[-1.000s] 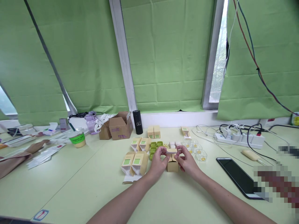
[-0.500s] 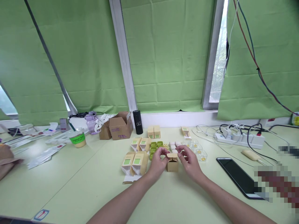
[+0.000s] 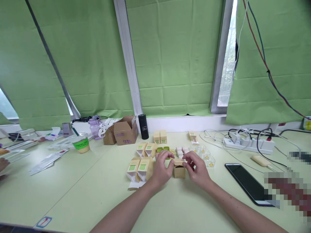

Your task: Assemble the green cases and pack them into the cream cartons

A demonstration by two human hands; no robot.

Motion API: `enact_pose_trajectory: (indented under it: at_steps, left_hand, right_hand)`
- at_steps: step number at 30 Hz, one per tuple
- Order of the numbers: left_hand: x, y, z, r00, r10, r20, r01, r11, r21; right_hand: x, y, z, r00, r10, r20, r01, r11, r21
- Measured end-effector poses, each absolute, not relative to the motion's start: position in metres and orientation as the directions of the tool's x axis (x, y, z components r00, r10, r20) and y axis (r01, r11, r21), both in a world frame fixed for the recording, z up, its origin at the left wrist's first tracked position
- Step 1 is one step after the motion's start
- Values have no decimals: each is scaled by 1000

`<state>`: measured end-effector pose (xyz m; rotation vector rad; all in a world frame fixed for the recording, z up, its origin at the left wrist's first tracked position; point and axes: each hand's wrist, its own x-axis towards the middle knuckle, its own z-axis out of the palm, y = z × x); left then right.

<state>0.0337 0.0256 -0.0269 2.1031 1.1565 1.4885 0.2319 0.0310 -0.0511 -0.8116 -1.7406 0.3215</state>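
Observation:
A small tan cardboard box (image 3: 179, 171) stands upright on the pale green table (image 3: 80, 194). My left hand (image 3: 162, 168) curls against its left side, fingers on the top flap. My right hand (image 3: 196, 168) is at its right side, fingertips pinching the top edge. Just left lie two tan boxes with green labels (image 3: 140, 169). Behind are green cups (image 3: 163, 149), small white pieces (image 3: 181, 150) and clear lidded cups (image 3: 206, 158).
A black phone (image 3: 247, 183) lies at the right, near a power strip (image 3: 250, 145) with tangled cables. At the back left stand brown cartons (image 3: 122, 132), a black bottle (image 3: 143, 127) and a green-banded cup (image 3: 80, 143). Another person's hand (image 3: 3, 163) shows at the far left.
The box's top flap has been folded down under my fingers. Both hands have lowered onto the box. The other person's arm at the left has pulled back towards the edge.

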Motion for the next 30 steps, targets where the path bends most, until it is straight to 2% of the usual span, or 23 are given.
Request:
enact_pose_trajectory:
  at_steps: [4, 9, 20, 30]
  left_hand:
    - [29, 21, -21, 277, 656, 702, 519, -717, 465]
    - [27, 23, -23, 356, 614, 705, 573, -739, 355]
    - [27, 22, -22, 369, 667, 648, 618, -697, 365]
    - [28, 20, -21, 380, 654, 654, 629, -701, 335]
  right_hand:
    - [233, 29, -51, -184, 621, 762, 370, 762, -531]
    - [234, 29, -51, -236, 589, 773, 387, 786, -481]
    - [235, 28, -50, -260, 618, 742, 422, 764, -488]
    - [236, 29, -51, -278, 593, 756, 428, 781, -455]
